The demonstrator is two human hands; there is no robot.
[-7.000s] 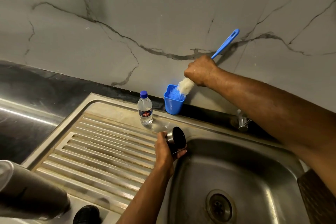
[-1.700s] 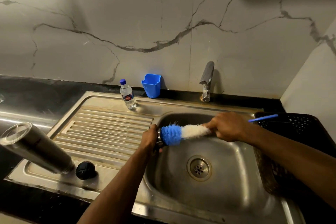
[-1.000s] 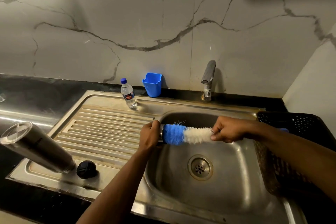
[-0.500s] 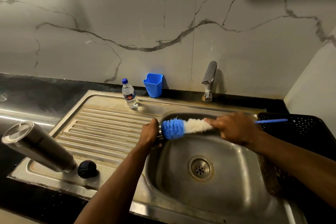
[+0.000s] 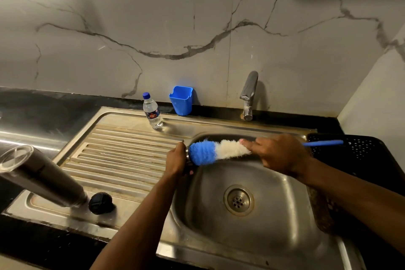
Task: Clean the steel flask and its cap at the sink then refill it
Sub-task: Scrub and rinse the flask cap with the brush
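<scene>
My left hand [image 5: 175, 160] grips the steel cap [image 5: 188, 156] at the left rim of the sink basin [image 5: 274, 237]; most of the cap is hidden behind my fingers. My right hand [image 5: 278, 153] holds a bottle brush [image 5: 215, 151] with a blue and white bristle head and a blue handle [image 5: 321, 143]. The blue bristle tip presses against the cap's open side. The steel flask [image 5: 39, 175] stands open on the drainboard's near left corner. A black round stopper [image 5: 100, 203] lies beside its base.
A small water bottle [image 5: 151, 111] and a blue plastic holder [image 5: 182, 99] stand at the back of the sink. The tap [image 5: 248, 92] is behind the basin; no water runs from it. A black perforated basket [image 5: 359, 151] sits to the right. The ribbed drainboard [image 5: 122, 155] lies left.
Seven seconds ago my right hand was lifting the brush out of the blue holder. Since then the brush has come to the cap, and its head keeps shifting slightly against it.
</scene>
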